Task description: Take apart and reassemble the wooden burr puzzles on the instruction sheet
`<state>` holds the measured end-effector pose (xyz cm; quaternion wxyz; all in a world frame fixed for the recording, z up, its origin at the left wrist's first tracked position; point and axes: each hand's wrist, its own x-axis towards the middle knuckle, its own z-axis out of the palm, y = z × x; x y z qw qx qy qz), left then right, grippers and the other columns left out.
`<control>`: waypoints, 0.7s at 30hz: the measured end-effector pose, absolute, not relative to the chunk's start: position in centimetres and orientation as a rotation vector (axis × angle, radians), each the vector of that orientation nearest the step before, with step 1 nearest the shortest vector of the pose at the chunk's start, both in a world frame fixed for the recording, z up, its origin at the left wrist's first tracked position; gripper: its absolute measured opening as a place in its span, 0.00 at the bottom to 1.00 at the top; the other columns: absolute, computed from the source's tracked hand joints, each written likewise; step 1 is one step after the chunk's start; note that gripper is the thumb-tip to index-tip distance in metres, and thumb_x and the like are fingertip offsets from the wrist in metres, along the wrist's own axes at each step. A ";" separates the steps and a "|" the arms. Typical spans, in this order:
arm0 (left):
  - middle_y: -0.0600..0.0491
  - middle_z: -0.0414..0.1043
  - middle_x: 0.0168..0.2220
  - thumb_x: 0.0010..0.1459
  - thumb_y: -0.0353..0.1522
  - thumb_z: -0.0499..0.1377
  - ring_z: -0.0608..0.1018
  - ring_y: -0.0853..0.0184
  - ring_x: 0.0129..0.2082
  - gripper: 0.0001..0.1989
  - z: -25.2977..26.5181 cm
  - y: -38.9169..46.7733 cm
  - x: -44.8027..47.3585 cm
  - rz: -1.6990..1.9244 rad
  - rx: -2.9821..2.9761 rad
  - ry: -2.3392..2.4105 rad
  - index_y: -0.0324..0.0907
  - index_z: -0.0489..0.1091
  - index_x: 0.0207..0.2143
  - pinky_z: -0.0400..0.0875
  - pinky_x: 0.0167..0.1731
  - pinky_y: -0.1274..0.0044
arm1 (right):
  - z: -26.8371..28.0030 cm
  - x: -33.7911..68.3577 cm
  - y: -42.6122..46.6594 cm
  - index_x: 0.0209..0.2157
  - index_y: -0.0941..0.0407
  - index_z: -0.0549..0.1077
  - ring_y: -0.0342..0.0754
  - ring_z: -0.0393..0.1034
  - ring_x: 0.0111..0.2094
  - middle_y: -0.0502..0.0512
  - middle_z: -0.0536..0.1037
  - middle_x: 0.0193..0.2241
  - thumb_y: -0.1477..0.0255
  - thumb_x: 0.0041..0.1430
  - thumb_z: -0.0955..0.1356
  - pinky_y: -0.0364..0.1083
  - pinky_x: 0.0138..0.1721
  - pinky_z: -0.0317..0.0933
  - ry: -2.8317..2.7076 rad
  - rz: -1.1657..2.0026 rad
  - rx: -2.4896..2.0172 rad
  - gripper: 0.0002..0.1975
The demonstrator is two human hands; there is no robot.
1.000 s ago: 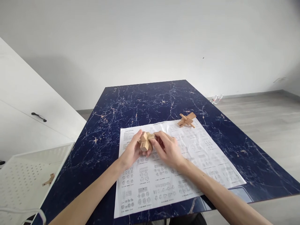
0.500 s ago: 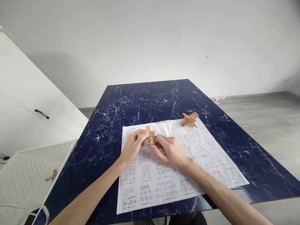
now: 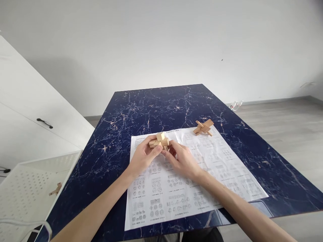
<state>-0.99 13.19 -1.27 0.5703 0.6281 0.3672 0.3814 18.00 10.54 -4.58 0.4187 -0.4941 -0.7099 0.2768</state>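
Note:
Between both hands is a wooden interlocking puzzle point(image 3: 159, 142), its light bars crossing one another just above the printed sheet. My left hand point(image 3: 145, 152) grips it from the left, thumb pressed on the near side. Closed at its right side, my right hand point(image 3: 181, 158) has its fingertips against the end of the bars; parts of the puzzle are hidden by the fingers. Under my hands lies a white instruction sheet point(image 3: 176, 210) with rows of small diagrams. On its far right corner rests a second wooden puzzle point(image 3: 204, 127) of crossed pieces.
The sheet lies on a dark blue marbled table point(image 3: 151, 104). At lower left stands a white perforated bin point(image 3: 27, 185) with a wooden piece point(image 3: 55, 189) inside and a white cable point(image 3: 25, 222) nearby. A dark flat device point(image 3: 259, 208) shows beneath the sheet's near right edge.
The puzzle in my hands has been turned, so a pale block end now faces up and the bars lie more crosswise. Both hands keep hold of it. The second puzzle stays put.

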 end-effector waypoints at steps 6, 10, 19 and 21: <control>0.43 0.77 0.60 0.65 0.43 0.69 0.79 0.52 0.58 0.27 -1.5 13.3 -1.1 0.900 1.480 0.860 0.44 0.70 0.62 0.74 0.57 0.63 | -4.6 17.9 10.4 0.34 0.51 0.64 0.47 0.69 0.24 0.48 0.76 0.24 0.65 0.73 0.65 0.46 0.30 0.61 -1.676 0.855 -1.207 0.10; 0.44 0.80 0.54 0.65 0.43 0.69 0.80 0.52 0.56 0.27 -1.5 13.4 -1.0 0.900 1.463 0.864 0.43 0.71 0.61 0.75 0.56 0.63 | -4.5 17.6 10.0 0.37 0.52 0.67 0.47 0.72 0.24 0.48 0.77 0.23 0.64 0.73 0.65 0.46 0.30 0.65 -1.571 0.976 -1.162 0.09; 0.44 0.80 0.55 0.65 0.43 0.69 0.80 0.51 0.57 0.27 -1.8 13.3 -0.8 0.930 1.442 0.856 0.43 0.72 0.61 0.75 0.58 0.59 | -4.6 17.4 9.8 0.38 0.52 0.69 0.49 0.77 0.28 0.51 0.80 0.27 0.64 0.73 0.66 0.47 0.33 0.69 -1.528 1.001 -1.140 0.08; 0.44 0.80 0.55 0.64 0.43 0.69 0.81 0.52 0.56 0.26 -1.9 13.2 -0.8 0.947 1.454 0.856 0.43 0.72 0.61 0.75 0.58 0.60 | -4.7 17.4 9.9 0.38 0.52 0.69 0.49 0.76 0.28 0.51 0.80 0.27 0.65 0.73 0.66 0.48 0.33 0.69 -1.534 0.984 -1.132 0.07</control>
